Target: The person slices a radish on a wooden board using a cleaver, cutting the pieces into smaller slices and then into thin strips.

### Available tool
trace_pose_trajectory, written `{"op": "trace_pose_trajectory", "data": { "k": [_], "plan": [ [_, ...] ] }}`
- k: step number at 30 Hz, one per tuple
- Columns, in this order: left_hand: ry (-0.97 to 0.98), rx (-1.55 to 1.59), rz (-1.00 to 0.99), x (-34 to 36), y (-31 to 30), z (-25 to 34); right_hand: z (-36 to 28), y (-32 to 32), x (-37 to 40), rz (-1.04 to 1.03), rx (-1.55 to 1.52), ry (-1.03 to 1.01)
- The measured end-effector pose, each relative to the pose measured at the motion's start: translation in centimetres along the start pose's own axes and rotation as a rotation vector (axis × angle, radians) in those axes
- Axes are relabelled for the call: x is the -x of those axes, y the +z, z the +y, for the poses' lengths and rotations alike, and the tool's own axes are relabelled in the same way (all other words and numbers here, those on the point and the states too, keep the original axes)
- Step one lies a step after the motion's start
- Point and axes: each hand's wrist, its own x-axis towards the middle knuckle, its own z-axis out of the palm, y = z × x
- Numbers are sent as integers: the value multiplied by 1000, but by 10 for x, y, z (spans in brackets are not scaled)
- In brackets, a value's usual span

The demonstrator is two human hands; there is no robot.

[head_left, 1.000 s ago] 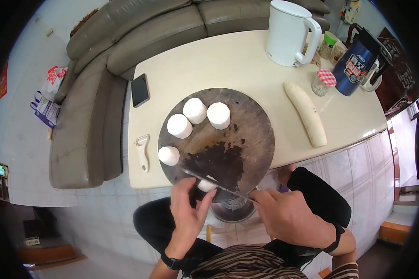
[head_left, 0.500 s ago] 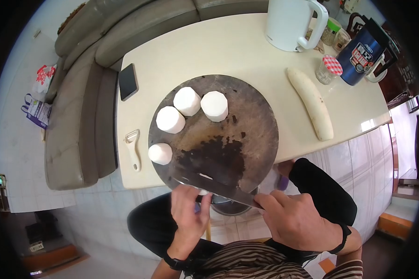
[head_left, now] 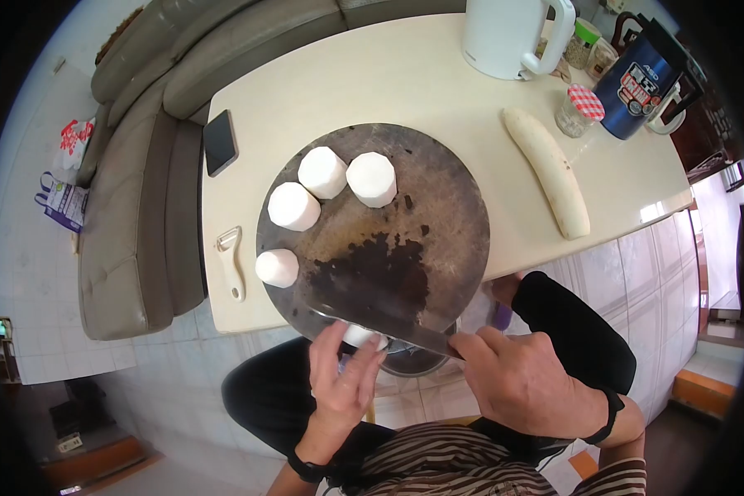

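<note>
My right hand (head_left: 522,379) grips the handle of a kitchen knife (head_left: 397,327), its blade pointing left over the near edge of a round, dark-stained cutting board (head_left: 455,215). Between the fingers and thumb of my left hand (head_left: 339,397) is a white radish piece (head_left: 357,336), close against the blade's near side. Several peeled radish chunks stand along the board's left and far side, among them a faceted one (head_left: 372,179) and a smaller one (head_left: 277,268). Below the board's near edge, a metal basin (head_left: 417,364) is partly hidden by the knife and hands.
An unpeeled radish (head_left: 547,172) lies on the table's right. A peeler (head_left: 231,264) and a phone (head_left: 220,142) lie on the left. At the back right stand a white kettle (head_left: 504,37), a checked-lid jar (head_left: 579,112) and a blue flask (head_left: 639,83). A sofa (head_left: 132,223) borders the table.
The knife has moved slightly with its handle left and up, and my left hand has shifted a little right. More of the radish piece in my left fingers now shows. The view shifts slightly.
</note>
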Motion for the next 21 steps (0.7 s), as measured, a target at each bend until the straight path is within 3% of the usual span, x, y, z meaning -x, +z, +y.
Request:
{"op": "trace_pose_trajectory", "data": {
  "k": [2, 3, 6, 10, 12, 13, 15, 16, 18, 21],
  "plan": [
    [-201, 164, -19, 0, -1, 2, 1, 0, 0, -5, -10, 7],
    [-200, 166, -21, -5, -2, 6, 1, 0, 0, -10, -18, 14],
    [-483, 195, -61, -21, -6, 15, 1, -1, 0, -6, -31, 23],
    [-347, 38, -202, -22, -11, 8, 2, 0, 0, -7, -24, 22],
    [-618, 301, -195, -18, -8, 6, 1, -1, 0, 9, -5, 22],
    [-617, 301, -195, -19, -6, 8, 1, -1, 1, 10, -4, 22],
    [-542, 374, 30, -22, -3, 13, 2, -2, 0, 9, -5, 30],
    [-540, 372, 34, -24, -5, 12, 3, -1, 0, 11, -4, 25],
    [-85, -55, 48, -26, -9, 7, 5, 2, 1, 43, -26, 26],
    [88, -174, 22, -21, 3, -6, 4, 2, 2, 19, -50, 49]
  ]
}}
